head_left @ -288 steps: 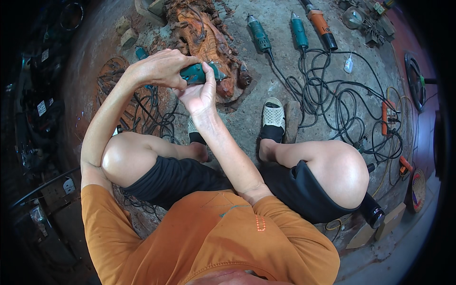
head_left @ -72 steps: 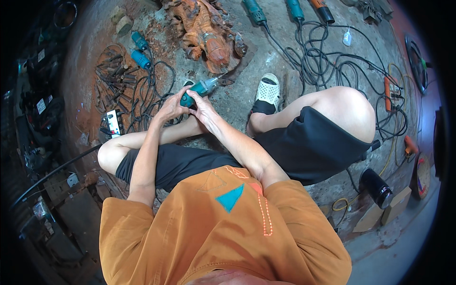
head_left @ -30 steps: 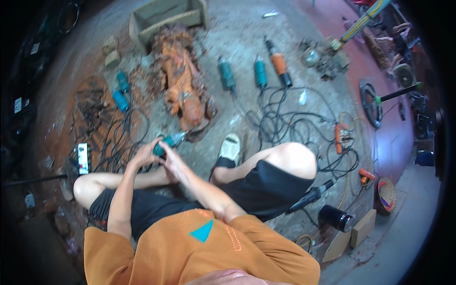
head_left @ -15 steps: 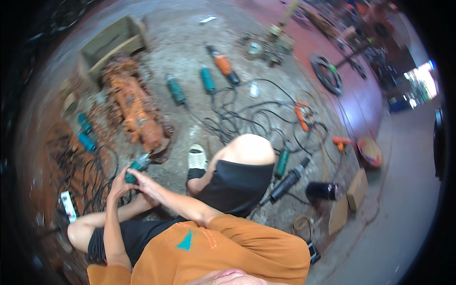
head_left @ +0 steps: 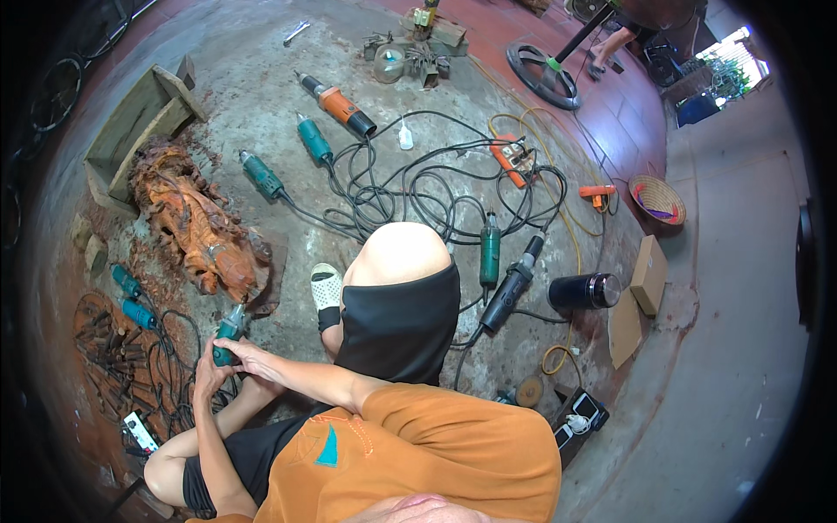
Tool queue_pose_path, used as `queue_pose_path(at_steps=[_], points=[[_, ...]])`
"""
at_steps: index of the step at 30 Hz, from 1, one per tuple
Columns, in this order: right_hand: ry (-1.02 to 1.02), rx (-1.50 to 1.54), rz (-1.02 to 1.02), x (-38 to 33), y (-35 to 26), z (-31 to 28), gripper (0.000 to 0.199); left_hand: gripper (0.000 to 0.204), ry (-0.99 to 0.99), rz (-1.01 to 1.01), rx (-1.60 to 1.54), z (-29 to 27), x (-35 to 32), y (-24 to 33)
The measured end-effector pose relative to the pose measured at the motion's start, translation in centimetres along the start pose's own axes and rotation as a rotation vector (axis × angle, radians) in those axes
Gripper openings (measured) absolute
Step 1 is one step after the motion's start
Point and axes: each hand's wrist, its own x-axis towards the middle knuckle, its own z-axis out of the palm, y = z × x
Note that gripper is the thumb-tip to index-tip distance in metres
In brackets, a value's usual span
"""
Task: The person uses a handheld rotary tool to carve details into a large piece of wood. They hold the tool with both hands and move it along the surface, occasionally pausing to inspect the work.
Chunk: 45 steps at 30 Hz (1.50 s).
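Teal cylindrical power tool [head_left: 227,335] grasped between bare left hand [head_left: 209,371] and bare right hand [head_left: 243,352], low at left, pale nose [head_left: 236,311] pointing towards near end of gnarled orange-brown wood carving [head_left: 199,225], orange-and-black cylindrical tool [head_left: 337,106] and tangled black cables [head_left: 364,193] farther off on grey concrete floor [head_left: 261,83]

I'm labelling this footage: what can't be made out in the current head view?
- Held tool, back end: head view, covered by the left hand and right hand.
- Whether its tip touches the carving: head view, too small to tell.
- Second person, beyond the leg: head view, hidden by the dark object or past the top edge.
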Motion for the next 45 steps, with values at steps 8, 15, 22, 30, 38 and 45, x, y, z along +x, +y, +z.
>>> queue_pose_path(at_steps=[8, 15, 22, 30, 38, 45], points=[[-0.125, 0.067, -0.041, -2.8, -0.9, 1.5, 0.04, 0.105, 0.048, 0.088, 0.14, -0.5, -0.4, -1.2], [-0.01, 0.133, 0.012, -2.5, -0.5, 1.6, 0.052, 0.101, 0.009, 0.023, 0.151, -0.7, -0.6, -1.7], [-0.036, 0.031, 0.043, -1.1, -0.9, 0.8, 0.072, 0.101, 0.055, -0.01, 0.098, -0.6, -0.7, -0.8], [-0.021, 0.039, 0.06, -1.5, -1.5, 1.0, 0.056, 0.097, 0.045, -0.028, 0.108, -0.5, -0.5, -1.0], [0.028, 0.077, 0.062, -1.8, -1.0, 1.0, 0.051, 0.098, -0.008, -0.045, 0.102, -0.6, -0.5, -0.9], [0.04, 0.099, 0.041, -2.6, -0.6, 1.1, 0.059, 0.1, -0.037, -0.069, 0.118, -0.6, -0.8, -0.6]])
